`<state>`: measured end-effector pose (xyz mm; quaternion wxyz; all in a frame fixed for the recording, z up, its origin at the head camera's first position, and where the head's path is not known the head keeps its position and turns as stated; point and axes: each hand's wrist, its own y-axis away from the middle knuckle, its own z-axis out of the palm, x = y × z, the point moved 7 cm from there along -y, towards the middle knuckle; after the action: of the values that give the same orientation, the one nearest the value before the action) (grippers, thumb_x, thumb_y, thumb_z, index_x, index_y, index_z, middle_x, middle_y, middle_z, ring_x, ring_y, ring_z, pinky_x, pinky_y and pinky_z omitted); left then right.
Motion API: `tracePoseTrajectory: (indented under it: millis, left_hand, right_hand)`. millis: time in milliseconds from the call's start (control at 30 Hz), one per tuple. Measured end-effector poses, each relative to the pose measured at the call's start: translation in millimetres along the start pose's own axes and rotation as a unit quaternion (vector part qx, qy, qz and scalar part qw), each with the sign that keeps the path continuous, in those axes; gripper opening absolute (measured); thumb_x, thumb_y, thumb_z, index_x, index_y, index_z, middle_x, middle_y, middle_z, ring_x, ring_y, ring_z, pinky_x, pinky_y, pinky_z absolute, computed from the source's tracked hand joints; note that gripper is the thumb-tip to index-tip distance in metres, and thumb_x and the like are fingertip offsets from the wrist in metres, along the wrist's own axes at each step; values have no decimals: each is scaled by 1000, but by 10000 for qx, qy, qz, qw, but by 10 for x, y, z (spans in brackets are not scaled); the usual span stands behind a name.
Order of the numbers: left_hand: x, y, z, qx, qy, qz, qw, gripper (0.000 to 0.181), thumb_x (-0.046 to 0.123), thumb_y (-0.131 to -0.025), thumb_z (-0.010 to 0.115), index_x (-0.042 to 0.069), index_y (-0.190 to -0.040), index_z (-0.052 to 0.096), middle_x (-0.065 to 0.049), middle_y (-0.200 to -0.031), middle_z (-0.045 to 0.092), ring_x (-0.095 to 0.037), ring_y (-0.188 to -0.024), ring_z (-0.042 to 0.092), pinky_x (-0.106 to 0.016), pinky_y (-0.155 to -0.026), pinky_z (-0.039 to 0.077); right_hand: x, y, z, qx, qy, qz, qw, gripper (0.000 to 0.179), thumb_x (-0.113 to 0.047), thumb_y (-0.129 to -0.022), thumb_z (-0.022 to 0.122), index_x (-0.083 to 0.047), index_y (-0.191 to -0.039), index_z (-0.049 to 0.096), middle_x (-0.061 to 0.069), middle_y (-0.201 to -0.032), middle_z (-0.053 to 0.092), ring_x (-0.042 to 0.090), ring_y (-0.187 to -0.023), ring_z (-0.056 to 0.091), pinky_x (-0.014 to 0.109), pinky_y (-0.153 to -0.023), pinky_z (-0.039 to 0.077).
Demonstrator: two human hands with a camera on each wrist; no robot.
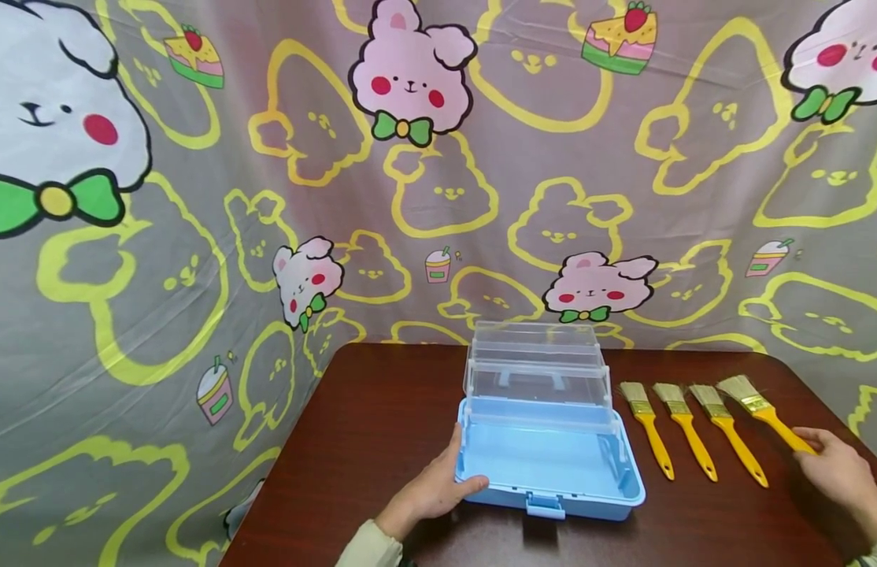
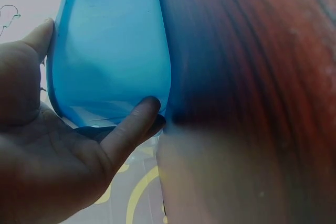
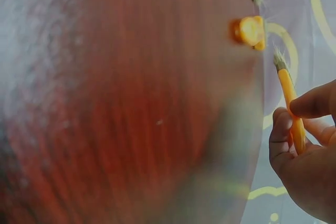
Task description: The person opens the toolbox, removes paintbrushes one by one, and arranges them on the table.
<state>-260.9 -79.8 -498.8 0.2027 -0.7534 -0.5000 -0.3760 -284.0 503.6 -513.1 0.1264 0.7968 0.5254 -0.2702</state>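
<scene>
A light blue plastic toolbox (image 1: 545, 457) stands unfolded on the table, its clear lid and trays (image 1: 534, 358) raised at the back and a latch (image 1: 545, 505) at the front. My left hand (image 1: 433, 485) grips its left end, the thumb over the front left corner, as the left wrist view also shows. At the right, my right hand (image 1: 841, 471) pinches the handle end of a paintbrush (image 1: 780, 429) with a yellow handle and pale bristles. In the right wrist view, thumb and fingers close round that handle (image 3: 287, 87).
Three more yellow-handled paintbrushes lie in a row right of the box: a near one (image 1: 651, 437), a middle one (image 1: 690, 437) and a farther one (image 1: 732, 441). Under everything is a dark red-brown wooden table (image 1: 368, 425). A printed cartoon curtain (image 1: 424, 197) hangs behind and to the left.
</scene>
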Motion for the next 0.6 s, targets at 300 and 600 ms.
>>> tracePoseTrajectory:
  millis: [300, 600]
  left_hand:
    - [4, -1, 8, 86, -121, -98, 9998, 99, 45, -89, 62, 3, -151, -2, -19, -154, 15, -30, -137, 26, -51, -106, 26]
    - [21, -5, -17, 39, -113, -17, 9999, 97, 44, -91, 61, 3, -151, -4, -18, -155, 11, -31, -137, 24, -52, -105, 27]
  right_hand:
    - [46, -8, 11, 130, 232, -332, 9991, 39, 3, -82, 50, 20, -116, 39, 40, -101, 46, 47, -87, 49, 54, -73, 33]
    - [66, -31, 14, 154, 524, -663, 9963, 38, 3, -80, 55, 19, -112, 42, 40, -99, 50, 48, -86, 50, 56, -75, 33]
